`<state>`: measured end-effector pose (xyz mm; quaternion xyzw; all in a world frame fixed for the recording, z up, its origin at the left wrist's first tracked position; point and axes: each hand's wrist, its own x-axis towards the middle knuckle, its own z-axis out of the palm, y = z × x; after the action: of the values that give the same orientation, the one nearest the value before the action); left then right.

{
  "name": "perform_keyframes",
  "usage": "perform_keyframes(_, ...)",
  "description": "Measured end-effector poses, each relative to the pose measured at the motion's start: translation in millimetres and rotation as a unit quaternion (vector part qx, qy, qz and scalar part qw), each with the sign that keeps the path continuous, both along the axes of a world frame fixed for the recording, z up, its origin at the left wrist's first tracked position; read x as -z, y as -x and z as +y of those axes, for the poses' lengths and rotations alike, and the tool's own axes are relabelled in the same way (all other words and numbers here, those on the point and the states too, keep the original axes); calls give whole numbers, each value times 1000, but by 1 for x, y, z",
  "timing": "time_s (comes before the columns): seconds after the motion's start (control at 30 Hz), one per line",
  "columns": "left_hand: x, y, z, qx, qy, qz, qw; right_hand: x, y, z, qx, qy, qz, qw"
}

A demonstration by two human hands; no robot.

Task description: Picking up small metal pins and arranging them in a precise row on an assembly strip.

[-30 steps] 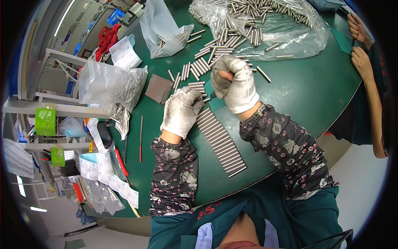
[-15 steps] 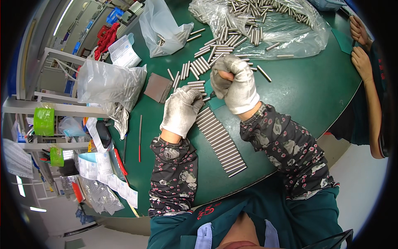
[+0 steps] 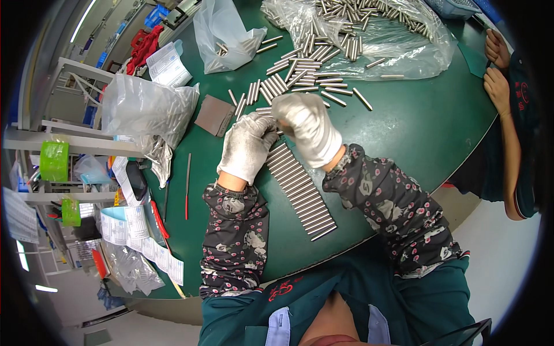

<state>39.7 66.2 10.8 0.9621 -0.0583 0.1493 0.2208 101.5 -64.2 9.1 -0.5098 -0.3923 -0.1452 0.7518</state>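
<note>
Both my hands wear whitish, soiled gloves and meet over the middle of the green table (image 3: pixel 398 121). My left hand (image 3: pixel 247 147) is closed, its fingertips around the end of a short metal pin (image 3: pixel 280 132). Close against it, my right hand (image 3: pixel 309 127) is curled with the fingers bent down; what it holds is hidden. Below the hands, a slanting row of metal pins (image 3: pixel 300 190) lies side by side, running toward me. Beyond them are loose metal pins (image 3: pixel 306 72), some under or beside my fingers.
A clear plastic sheet (image 3: pixel 404 63) heaped with pins lies at the back. Left are a brown block (image 3: pixel 214 115), a bag of pins (image 3: pixel 150 109), a red-handled file (image 3: pixel 187 187) and papers (image 3: pixel 164 259). Another person's hands (image 3: pixel 497 69) are at the right edge.
My right hand has moved left and down, up against my left hand. The green piece seen beside it earlier is hidden now. The whole view has shifted slightly.
</note>
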Motion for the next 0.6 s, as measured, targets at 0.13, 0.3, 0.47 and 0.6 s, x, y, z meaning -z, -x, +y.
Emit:
perform_keyframes(0.13, -3, 4, -5, -23, -63, 21, 998, 7, -7, -10, -118, -19, 288, 950)
perform_keyframes(0.3, -2, 3, -6, -16, -38, 10, 999, 3, -7, -15, -151, -47, 293, 943)
perform_keyframes(0.47, -4, 0, -7, -4, -62, -1, 998, 6, -12, -14, -142, -89, 362, 917)
perform_keyframes(0.6, -2, 1, -3, -10, -58, 3, 998, 5, -11, -11, -149, -88, 347, 922)
